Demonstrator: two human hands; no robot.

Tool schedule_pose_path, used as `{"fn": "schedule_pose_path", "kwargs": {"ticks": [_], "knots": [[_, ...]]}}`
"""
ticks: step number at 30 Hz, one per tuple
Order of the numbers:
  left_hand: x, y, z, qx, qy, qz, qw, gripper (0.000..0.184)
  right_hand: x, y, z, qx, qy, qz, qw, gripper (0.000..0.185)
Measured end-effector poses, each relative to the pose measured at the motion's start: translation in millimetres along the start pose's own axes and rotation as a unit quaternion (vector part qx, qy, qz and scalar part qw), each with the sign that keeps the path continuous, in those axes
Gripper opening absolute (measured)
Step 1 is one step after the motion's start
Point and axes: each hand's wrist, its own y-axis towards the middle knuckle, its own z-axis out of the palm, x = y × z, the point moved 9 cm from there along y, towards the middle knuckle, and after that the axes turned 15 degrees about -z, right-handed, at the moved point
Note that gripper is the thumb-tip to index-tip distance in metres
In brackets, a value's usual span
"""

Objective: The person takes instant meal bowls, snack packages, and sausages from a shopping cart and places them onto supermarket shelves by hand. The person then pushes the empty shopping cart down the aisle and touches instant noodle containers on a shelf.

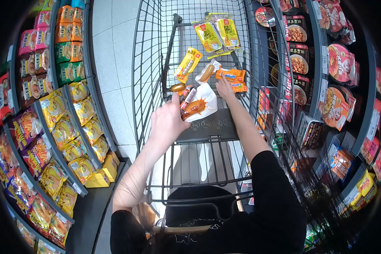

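Note:
Both my arms reach into a wire shopping cart (140, 55). My left hand (168, 119) is closed on a white packet with a brown sausage picture (199, 106), near the dark child-seat flap (207, 127). My right hand (225, 89) touches an orange packet (233, 79); how its fingers grip is hard to see. Between the hands lie a sausage in clear wrap (207, 73) and a red and brown stick packet (188, 98). A yellow packet (188, 64) rests farther forward. Beyond it are yellow packs with black codes (218, 34).
Shelves of yellow noodle packs (63, 131) stand along the left. On the right, shelves hold round red-lidded bowls (340, 63). The cart handle (199, 199) crosses in front of my body. Pale floor tiles (114, 51) show left of the cart.

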Motion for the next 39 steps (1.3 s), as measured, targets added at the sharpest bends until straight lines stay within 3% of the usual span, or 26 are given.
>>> {"fn": "schedule_pose_path", "kwargs": {"ticks": [1,4,5,7,8,9,10,11,12,13,15,16,18,19,21,23,25,27,28,29,31,33,34,37,39], "knots": [[0,-1,-2,-0.002,-0.006,-0.003,1.0,0.048,-4,-4,-6,-0.004,0.001,0.004,1.0,0.009],[1,1,-5,0.003,-0.008,-0.016,1.0,0.049,-11,-27,-53,-0.182,0.069,-0.031,0.98,0.01],[2,2,-5,0.002,-0.019,-0.022,1.0,0.05,-14,-32,-63,-0.184,0.065,-0.022,0.981,0.01],[5,5,-3,0.002,-0.033,-0.024,0.999,0.051,-23,-61,-132,-0.375,0.156,-0.003,0.914,0.012],[11,7,2,0.013,-0.072,-0.031,0.997,0.052,-31,-68,-144,-0.318,0.225,0.079,0.918,0.015],[16,10,7,0.024,-0.111,-0.037,0.993,0.052,-33,-79,-165,-0.321,0.223,0.091,0.916,0.015],[20,13,11,0.037,-0.147,-0.04,0.988,0.056,-51,-99,-167,-0.378,0.48,0.176,0.772,0.014],[23,16,19,0.055,-0.222,-0.019,0.973,0.052,-49,-117,-159,-0.402,0.691,0.24,0.551,0.014],[16,11,20,0.107,-0.294,-0.009,0.95,0.048,-45,-131,-175,-0.429,0.745,0.231,0.456,0.015],[8,0,21,0.16,-0.363,0.0,0.918,0.043,-47,-154,-191,-0.41,0.745,0.269,0.452,0.017],[-1,-16,17,0.15,-0.42,0.065,0.892,0.039,-39,-184,-200,-0.418,0.803,0.266,0.331,0.019],[-11,-24,8,0.163,-0.428,0.057,0.887,0.037,-47,-205,-221,-0.436,0.794,0.266,0.329,0.019],[-29,-58,6,0.215,-0.435,0.056,0.873,0.03,-31,-241,-242,-0.402,0.858,0.252,0.198,0.017],[-45,-80,4,0.211,-0.491,0.092,0.84,0.027,-23,-261,-248,-0.413,0.852,0.254,0.196,0.017],[-70,-133,6,0.296,-0.551,0.12,0.771,0.031,5,-284,-265,-0.406,0.886,0.211,0.082,0.013],[-91,-179,6,0.281,-0.573,0.113,0.761,0.033,28,-294,-268,-0.411,0.901,0.133,0.027,0.011],[-95,-212,14,0.263,-0.597,0.099,0.752,0.035,48,-311,-300,-0.407,0.909,0.077,0.036,0.012],[-94,-228,23,0.188,-0.501,0.111,0.837,0.036,61,-339,-336,-0.431,0.89,0.092,0.115,0.021],[-98,-247,23,0.174,-0.523,0.128,0.825,0.041,67,-337,-333,-0.423,0.892,0.045,0.155,0.034],[-88,-243,38,0.17,-0.564,0.116,0.8,0.035,74,-337,-325,-0.408,0.891,0.025,0.195,0.05],[-74,-270,52,0.105,-0.594,0.077,0.794,0.032,92,-350,-339,-0.454,0.826,0.029,0.333,0.053],[-65,-277,62,0.091,-0.555,0.083,0.823,0.031,113,-371,-342,-0.417,0.787,0.061,0.45,0.056],[-63,-285,67,0.08,-0.557,0.094,0.821,0.03,121,-367,-332,-0.395,0.799,0.063,0.449,0.055],[-60,-306,74,0.07,-0.604,0.092,0.788,0.029,142,-375,-323,-0.383,0.875,-0.019,0.295,0.049],[-62,-314,83,0.089,-0.598,0.108,0.789,0.029,152,-397,-317,-0.403,0.869,-0.011,0.288,0.046]]}}
